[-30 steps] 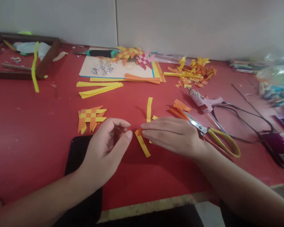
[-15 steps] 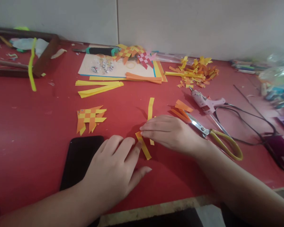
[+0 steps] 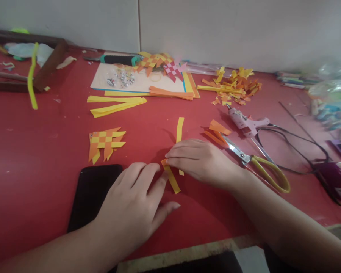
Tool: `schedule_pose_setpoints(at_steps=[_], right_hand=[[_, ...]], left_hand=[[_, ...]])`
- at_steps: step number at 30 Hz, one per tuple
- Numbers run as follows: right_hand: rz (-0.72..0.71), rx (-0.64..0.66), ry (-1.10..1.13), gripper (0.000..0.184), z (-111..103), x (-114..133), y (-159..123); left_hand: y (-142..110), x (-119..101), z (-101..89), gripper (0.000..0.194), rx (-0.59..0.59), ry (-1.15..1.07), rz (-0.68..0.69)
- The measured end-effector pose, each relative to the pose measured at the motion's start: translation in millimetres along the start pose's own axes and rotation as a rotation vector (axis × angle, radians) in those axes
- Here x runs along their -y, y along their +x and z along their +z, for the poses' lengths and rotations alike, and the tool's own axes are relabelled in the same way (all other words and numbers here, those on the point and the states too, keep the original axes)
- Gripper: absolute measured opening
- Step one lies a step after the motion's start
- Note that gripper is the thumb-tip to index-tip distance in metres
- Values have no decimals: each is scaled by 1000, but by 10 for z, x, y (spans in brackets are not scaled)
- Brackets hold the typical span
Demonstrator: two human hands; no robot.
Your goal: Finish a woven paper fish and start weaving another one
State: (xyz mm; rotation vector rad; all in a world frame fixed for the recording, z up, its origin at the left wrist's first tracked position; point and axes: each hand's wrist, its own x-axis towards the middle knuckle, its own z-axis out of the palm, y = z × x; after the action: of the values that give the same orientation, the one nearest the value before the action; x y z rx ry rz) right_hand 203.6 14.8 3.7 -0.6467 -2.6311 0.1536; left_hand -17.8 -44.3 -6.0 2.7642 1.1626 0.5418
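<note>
Yellow and orange paper strips [image 3: 174,181] lie crossed on the red tabletop, partly covered by my fingers. My right hand [image 3: 197,159] bears down on them from the right, its fingers together over the place where they meet and its thumb hidden. One yellow strip [image 3: 180,129] sticks out beyond that hand, and its lower end shows below the fingers. My left hand [image 3: 139,197] is on the left, thumb apart and fingers bent, with the index fingertip touching the edge of the slanted strip. Left of the strips rests a woven orange and yellow paper fish [image 3: 105,143].
A black phone [image 3: 88,189] lies under the left wrist side. Scissors [image 3: 247,159] and a pink glue gun [image 3: 246,121] with its cord are at the right. Behind are yellow strips [image 3: 116,104], a paper-scrap heap [image 3: 238,85], a cutter [image 3: 118,59] and a wooden tray [image 3: 52,62].
The view has shifted slightly, so most things sit a little further left. Both hands keep nearly the same pose on the strips.
</note>
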Motion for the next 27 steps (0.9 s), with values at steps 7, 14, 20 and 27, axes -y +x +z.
schedule_pose_setpoints(at_steps=[7, 14, 20, 27], right_hand=[[26, 49, 2, 24, 11, 15, 5], [17, 44, 3, 23, 13, 9, 12], [23, 47, 6, 25, 14, 11, 11], [20, 41, 17, 26, 22, 8, 9]], left_hand=[[4, 4, -6, 46, -1, 41, 17], [8, 2, -8, 47, -12, 37, 26], [7, -2, -7, 47, -13, 40, 15], [6, -7, -6, 48, -2, 31, 11]])
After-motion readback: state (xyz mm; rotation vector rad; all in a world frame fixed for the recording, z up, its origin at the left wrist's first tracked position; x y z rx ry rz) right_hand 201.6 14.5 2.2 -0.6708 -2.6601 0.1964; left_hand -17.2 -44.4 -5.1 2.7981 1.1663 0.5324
